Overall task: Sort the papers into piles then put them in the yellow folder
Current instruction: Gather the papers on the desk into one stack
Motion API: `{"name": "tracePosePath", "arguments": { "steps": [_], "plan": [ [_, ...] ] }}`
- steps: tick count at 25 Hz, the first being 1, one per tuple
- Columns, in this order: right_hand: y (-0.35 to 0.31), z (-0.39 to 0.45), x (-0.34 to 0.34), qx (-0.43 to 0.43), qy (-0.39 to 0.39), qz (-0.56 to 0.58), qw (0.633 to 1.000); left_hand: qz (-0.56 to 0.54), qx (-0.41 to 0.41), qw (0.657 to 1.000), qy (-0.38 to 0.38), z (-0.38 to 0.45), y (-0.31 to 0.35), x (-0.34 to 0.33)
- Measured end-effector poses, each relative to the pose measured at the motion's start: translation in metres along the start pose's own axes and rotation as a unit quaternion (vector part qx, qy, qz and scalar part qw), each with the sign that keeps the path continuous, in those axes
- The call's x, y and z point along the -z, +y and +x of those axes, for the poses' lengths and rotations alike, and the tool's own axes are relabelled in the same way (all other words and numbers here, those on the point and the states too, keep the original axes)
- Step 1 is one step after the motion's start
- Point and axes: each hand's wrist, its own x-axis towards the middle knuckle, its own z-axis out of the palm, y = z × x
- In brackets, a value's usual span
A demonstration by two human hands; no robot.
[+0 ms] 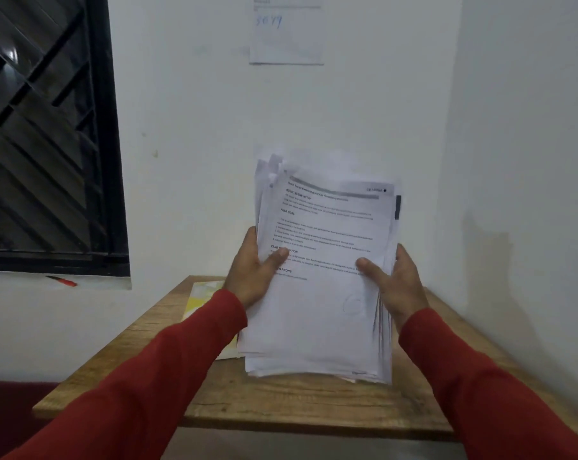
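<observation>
Sorting looks not yet begun — no piles lie on the wooden table, and one thick stack of printed papers is held upright over its middle. The left hand and right hand grip its side edges. One yellow folder lies at the table's left edge — still unfilled.

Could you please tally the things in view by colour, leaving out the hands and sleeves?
White: 2, the held printed paper stack and the wall sheet
Yellow: 1, the flat folder
Red: 1, the windowsill pen
Brown: 1, the wooden table
Total: 5
</observation>
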Motion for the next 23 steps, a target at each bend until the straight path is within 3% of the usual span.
{"name": "tracePosePath", "arguments": {
  "steps": [5,14,19,23],
  "plan": [
    [-0.027,0.012,0.008,0.074,-0.005,-0.004,0.997,-0.019,-0.053,0.997,0.052,0.018,0.015,-0.009],
    [-0.013,0.013,0.014,0.068,-0.007,-0.017,0.998,-0.037,-0.048,0.995,0.074,0.002,0.005,-0.016],
    [0.000,-0.003,0.005,0.020,-0.036,-0.006,0.999,-0.031,-0.015,0.999,0.035,-0.021,-0.024,-0.023],
    [-0.017,0.000,0.001,0.060,-0.015,0.008,0.998,-0.075,-0.038,0.993,0.083,-0.008,-0.010,-0.026]
  ]
}}
